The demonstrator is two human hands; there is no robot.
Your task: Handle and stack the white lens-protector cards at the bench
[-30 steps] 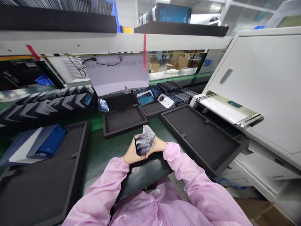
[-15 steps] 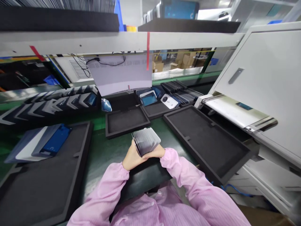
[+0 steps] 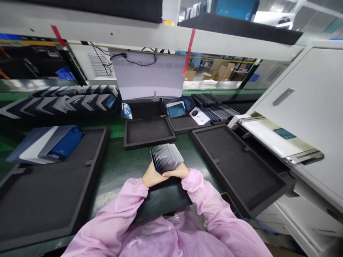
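The fingers of the left hand [image 3: 150, 176] and the right hand [image 3: 179, 172] close around the near end of a stack of thin grey plates [image 3: 166, 157], holding it between them just above the green surface [image 3: 125, 167]. The plates are fanned, their edges spread apart at the far end, and the stack's long axis runs away from the person and slightly to the right, tilted upward off the surface. Pink sleeves [image 3: 206, 200] cover both forearms.

Just beyond the stack lies a small black foam tray [image 3: 149, 132]. To the stack's right sits a large black tray [image 3: 238, 160], angled, with a white machine [image 3: 302, 107] farther right. To the stack's left is another large black tray [image 3: 50, 185] carrying blue and white flat panels [image 3: 48, 142] at its far end. Bare green surface surrounds the stack on its left and front. Beyond the small tray hangs a white sheet [image 3: 150, 76] under a shelf [image 3: 160, 35].
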